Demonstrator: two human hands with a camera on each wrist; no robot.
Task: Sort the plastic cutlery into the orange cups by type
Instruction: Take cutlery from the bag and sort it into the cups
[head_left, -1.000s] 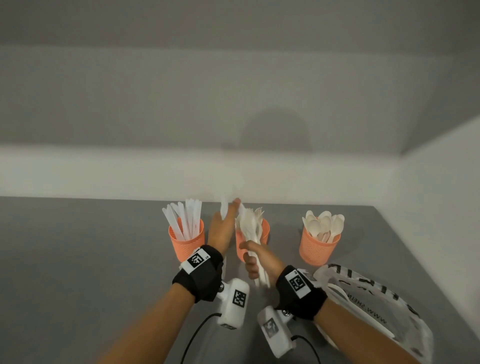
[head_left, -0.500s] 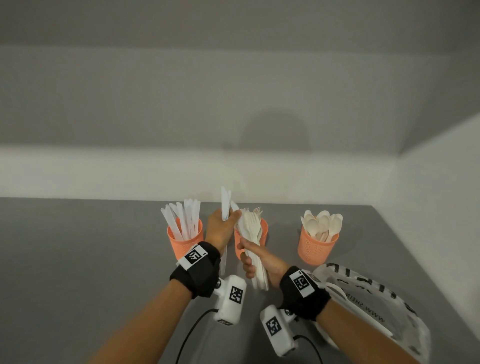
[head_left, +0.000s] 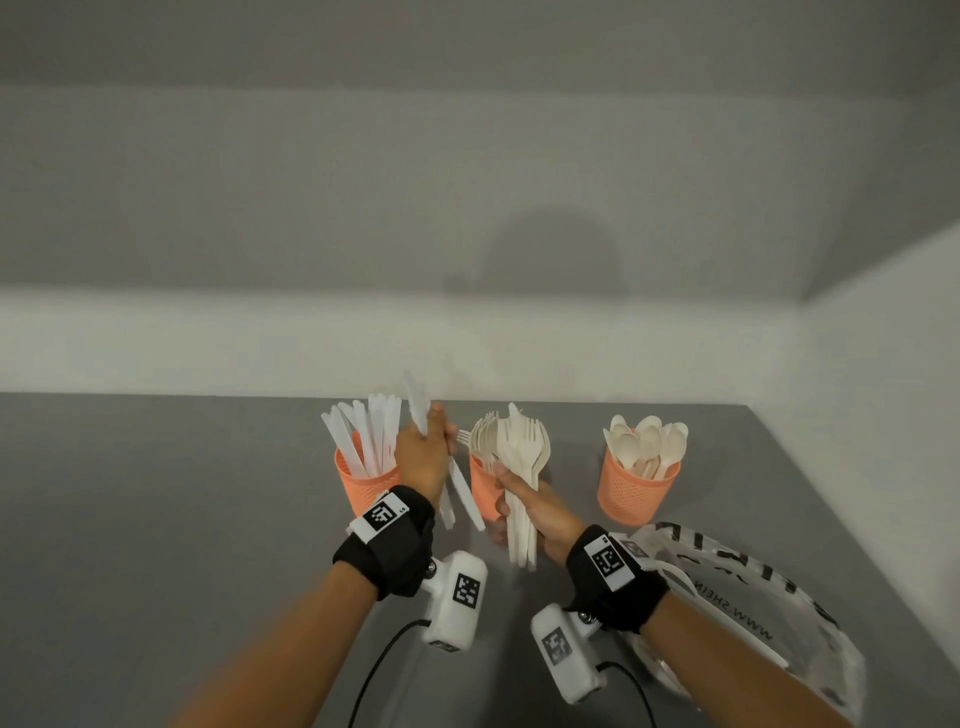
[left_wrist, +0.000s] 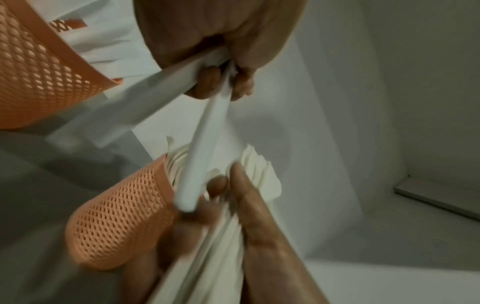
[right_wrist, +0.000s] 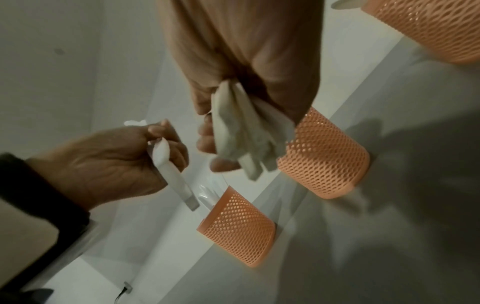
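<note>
Three orange mesh cups stand in a row on the grey table. The left cup (head_left: 363, 486) holds white knives, the middle cup (head_left: 482, 488) forks, the right cup (head_left: 635, 491) spoons. My left hand (head_left: 423, 457) grips two white knives (head_left: 460, 488) between the left and middle cups, blades up beside the left cup's knives. My right hand (head_left: 524, 512) holds a bundle of cream forks (head_left: 522, 467) upright in front of the middle cup. In the left wrist view the two knives (left_wrist: 207, 148) splay apart under the left hand's fingers (left_wrist: 207, 82). The right wrist view shows the fork handles (right_wrist: 246, 131) clamped in my fist.
A clear plastic bag (head_left: 748, 597) with black lettering lies on the table right of my right arm. A pale wall runs behind the cups and another bounds the table at the right. Bare grey tabletop (head_left: 156, 519) stretches to the left.
My left hand has pulled two knives out of the right hand's bundle and carried them left, toward the knife cup. The right hand stays by the middle cup with the forks.
</note>
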